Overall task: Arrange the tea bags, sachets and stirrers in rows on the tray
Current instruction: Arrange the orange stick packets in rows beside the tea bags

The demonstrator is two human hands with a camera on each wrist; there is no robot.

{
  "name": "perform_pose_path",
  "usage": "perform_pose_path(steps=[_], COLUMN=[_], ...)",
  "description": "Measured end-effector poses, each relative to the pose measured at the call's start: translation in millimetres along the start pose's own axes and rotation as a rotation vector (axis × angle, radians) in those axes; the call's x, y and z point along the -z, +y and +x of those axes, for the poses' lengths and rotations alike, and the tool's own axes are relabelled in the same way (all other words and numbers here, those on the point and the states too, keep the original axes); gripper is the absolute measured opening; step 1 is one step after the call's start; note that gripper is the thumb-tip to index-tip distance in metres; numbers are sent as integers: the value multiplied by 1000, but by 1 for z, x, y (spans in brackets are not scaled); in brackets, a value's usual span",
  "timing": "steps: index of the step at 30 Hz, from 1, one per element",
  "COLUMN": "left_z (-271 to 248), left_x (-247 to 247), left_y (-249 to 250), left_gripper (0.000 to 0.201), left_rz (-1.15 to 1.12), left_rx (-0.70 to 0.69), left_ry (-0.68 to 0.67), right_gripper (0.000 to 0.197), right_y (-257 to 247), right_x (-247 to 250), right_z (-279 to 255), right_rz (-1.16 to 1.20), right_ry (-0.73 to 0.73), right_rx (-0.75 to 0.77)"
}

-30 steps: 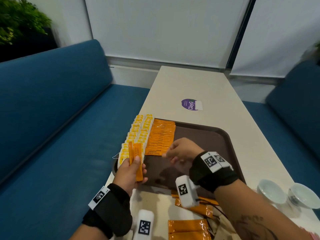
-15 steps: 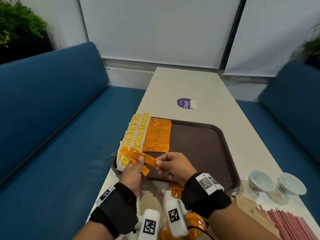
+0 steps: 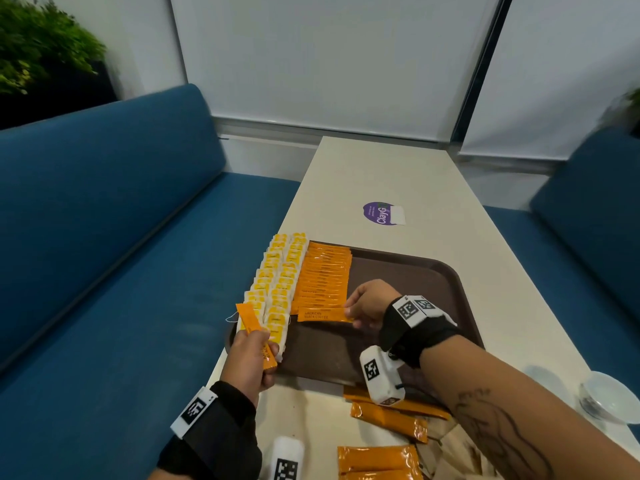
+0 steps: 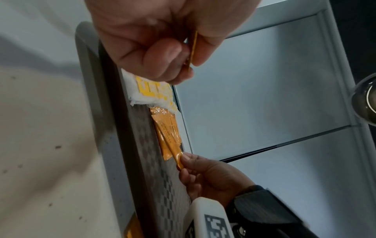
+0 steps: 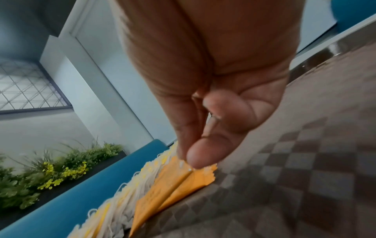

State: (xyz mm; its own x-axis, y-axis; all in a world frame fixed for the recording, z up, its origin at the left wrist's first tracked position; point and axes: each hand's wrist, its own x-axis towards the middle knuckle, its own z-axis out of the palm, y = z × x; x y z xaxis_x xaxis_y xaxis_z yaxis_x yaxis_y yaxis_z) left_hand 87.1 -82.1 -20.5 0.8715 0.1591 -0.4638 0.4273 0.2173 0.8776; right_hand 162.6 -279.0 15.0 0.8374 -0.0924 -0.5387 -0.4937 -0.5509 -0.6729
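A brown tray point(image 3: 433, 271) lies on the pale table. Along its left side run two rows of white-and-yellow tea bags point(image 3: 277, 271), and beside them a row of orange sachets point(image 3: 325, 275). My right hand point(image 3: 367, 303) pinches one orange sachet point(image 3: 322, 314) by its right end at the near end of that row, low over the tray; the same sachet point(image 5: 162, 190) shows under my fingertips point(image 5: 201, 156) in the right wrist view. My left hand point(image 3: 251, 355) grips a few orange sachets point(image 3: 251, 322) over the tray's near left corner; one sachet edge point(image 4: 193, 48) shows between its fingers.
More orange sachets point(image 3: 388, 417) lie loose on the table in front of the tray. A small white bowl point(image 3: 609, 396) stands at the right edge. A purple sticker point(image 3: 381, 213) lies beyond the tray. Blue benches point(image 3: 104, 271) flank the table on both sides.
My right hand took one sachet from the bunch in my left hand and carried it forward to the near end of the orange row. The left hand stayed near the tray's corner.
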Motion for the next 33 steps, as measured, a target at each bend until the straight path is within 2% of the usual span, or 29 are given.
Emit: perform_pose_path(steps=[5,8,10,12,14,17,21,26,28,30,33], left_z=[6,7,7,5,5,4,4,1,-1,-2,-5], left_x=[0,0,-1,-1,-2,-2,-1,-1,-1,-2,-3], left_y=[0,0,0,0,0,-2,0,4,6,8,8], left_gripper=[10,9,11,12,15,17,13,14,7,8,13], left_rz=[120,214,250,283,319,386,390,384,340,306,338], left_rx=[-30,-55,-71,-88,-119,-154,-123,-135,-128,-120,-137], left_ry=[1,-38,-73,-97,-112,-126,-163,-197,-201,-205,-235], right_gripper=[3,17,15,9,16,18,16,13,16,13,12], right_y=[-14,-11,-12,-17,-21,-24,-24,-18,-13,-8,-4], right_x=[-8,-11,-12,-15,-14,-12,-8,0,2,2,-3], right_z=[12,26,31,32,36,36,28,23,17,2,-26], right_rz=[-121,-123,-108,-180,-252,-312,-263,-217,-166,-69,156], right_ry=[-105,-73,-39,-96,-106,-137,-172,-145,-67,0,-45], right_rx=[-35,-41,-54,-142,-186,-200,-224,-107,-33,74,209])
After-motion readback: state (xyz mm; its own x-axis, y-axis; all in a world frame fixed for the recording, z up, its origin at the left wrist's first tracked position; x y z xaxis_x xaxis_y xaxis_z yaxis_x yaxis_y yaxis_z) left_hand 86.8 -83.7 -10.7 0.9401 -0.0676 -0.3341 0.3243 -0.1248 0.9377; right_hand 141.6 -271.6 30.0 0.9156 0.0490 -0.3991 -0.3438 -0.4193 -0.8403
